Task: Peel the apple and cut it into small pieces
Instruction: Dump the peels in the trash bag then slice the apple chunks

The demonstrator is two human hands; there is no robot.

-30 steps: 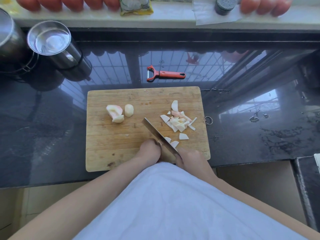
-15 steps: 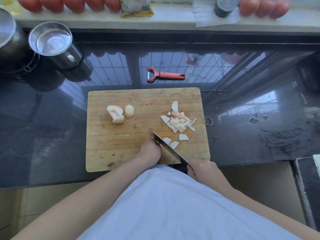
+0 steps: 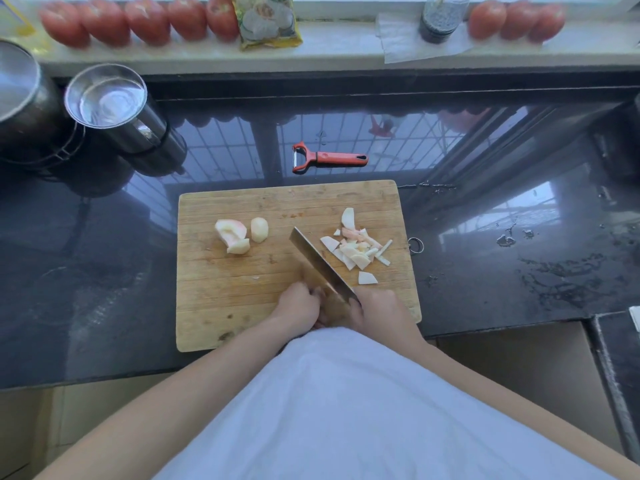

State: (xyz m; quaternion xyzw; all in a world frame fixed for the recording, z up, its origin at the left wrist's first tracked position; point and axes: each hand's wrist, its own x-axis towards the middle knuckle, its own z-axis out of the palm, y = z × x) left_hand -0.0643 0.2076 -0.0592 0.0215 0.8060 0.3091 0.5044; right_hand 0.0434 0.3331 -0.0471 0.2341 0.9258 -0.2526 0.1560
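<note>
A wooden cutting board [image 3: 242,306] lies on the dark counter. Two peeled apple chunks [image 3: 239,233] sit at its left, and a heap of small cut pieces [image 3: 356,247] lies at its right, with one loose piece [image 3: 367,278] nearer me. My right hand [image 3: 377,306] grips the handle of a cleaver [image 3: 318,261], whose blade slants away to the left across the board's middle. My left hand [image 3: 299,304] has its fingers curled against the blade's left side over an apple piece that is almost wholly hidden.
A red peeler [image 3: 329,158] lies on the counter just beyond the board. Two steel pots [image 3: 110,102] stand at the far left. Tomatoes [image 3: 138,20], a packet and a jar line the windowsill. The counter at right is wet [image 3: 554,271].
The cleaver drew back toward me half a second ago and has now pushed forward again, its tip farther up the board. My right hand moved forward with it. My left hand stayed put.
</note>
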